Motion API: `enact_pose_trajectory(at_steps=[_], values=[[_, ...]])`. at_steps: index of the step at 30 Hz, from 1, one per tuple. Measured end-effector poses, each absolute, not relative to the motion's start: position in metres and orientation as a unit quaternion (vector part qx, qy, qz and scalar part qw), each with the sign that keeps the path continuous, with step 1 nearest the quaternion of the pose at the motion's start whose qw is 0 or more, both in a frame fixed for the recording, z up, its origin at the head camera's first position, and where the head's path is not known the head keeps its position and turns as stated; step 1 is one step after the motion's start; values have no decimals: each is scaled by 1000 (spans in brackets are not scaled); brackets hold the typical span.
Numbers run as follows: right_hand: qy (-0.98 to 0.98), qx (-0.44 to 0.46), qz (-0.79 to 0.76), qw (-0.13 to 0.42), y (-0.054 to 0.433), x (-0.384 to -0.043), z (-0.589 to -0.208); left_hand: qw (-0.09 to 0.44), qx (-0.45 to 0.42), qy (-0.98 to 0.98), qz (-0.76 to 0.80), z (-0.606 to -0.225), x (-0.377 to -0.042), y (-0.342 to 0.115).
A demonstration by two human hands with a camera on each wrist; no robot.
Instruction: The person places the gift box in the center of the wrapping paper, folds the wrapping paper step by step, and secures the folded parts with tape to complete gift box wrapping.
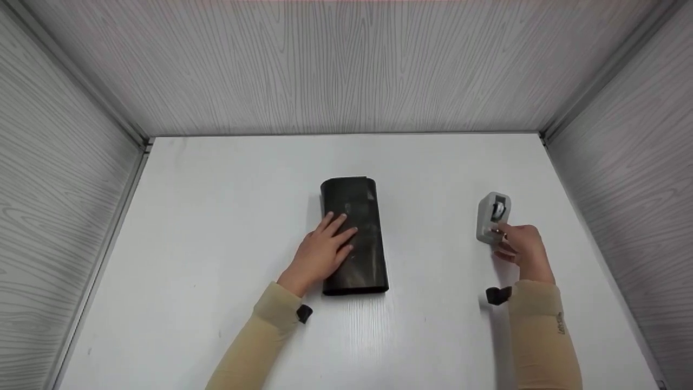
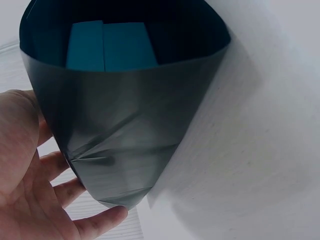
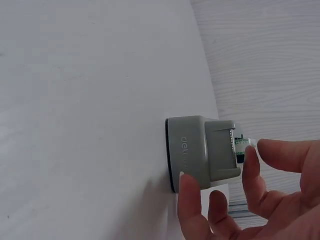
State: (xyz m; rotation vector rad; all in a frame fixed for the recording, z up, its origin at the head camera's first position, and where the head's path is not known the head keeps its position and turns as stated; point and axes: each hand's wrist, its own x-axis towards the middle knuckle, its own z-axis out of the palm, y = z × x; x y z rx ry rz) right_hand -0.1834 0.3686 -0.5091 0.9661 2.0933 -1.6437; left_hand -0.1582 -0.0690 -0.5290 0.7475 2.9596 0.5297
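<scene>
A glossy black sheet (image 1: 363, 260), folded into a flattened tube, lies upright in the middle of the white table. My left hand (image 1: 318, 255) rests on its left side with the fingers spread and fairly straight. In the left wrist view, the tube's end gapes and blue-tinted flat panels (image 2: 122, 47) show inside; what they belong to is unclear. On the right stands a grey tape dispenser (image 3: 187, 150). At its toothed edge my right hand (image 1: 524, 246) pinches the end of the clear tape (image 3: 242, 146) between thumb and index finger, other fingers loosely bent near the dispenser's front.
Grey wood-grain panels (image 1: 346, 70) wall the white table (image 1: 216, 206) at the back and on both sides. Beige sleeves (image 1: 273, 309) cover both forearms, and a small black wrist camera (image 1: 498, 296) sits at each cuff.
</scene>
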Motion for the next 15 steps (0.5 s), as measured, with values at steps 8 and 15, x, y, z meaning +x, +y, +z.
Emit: enact_pose_trajectory(at_steps=[8,15], values=[[727,340,-579,142,366,-184,-513,11,243,956,164,-531,-158,-69],[683,341,-634,124,363,-178,-514,12,240,956,166,-532,-158,-70]])
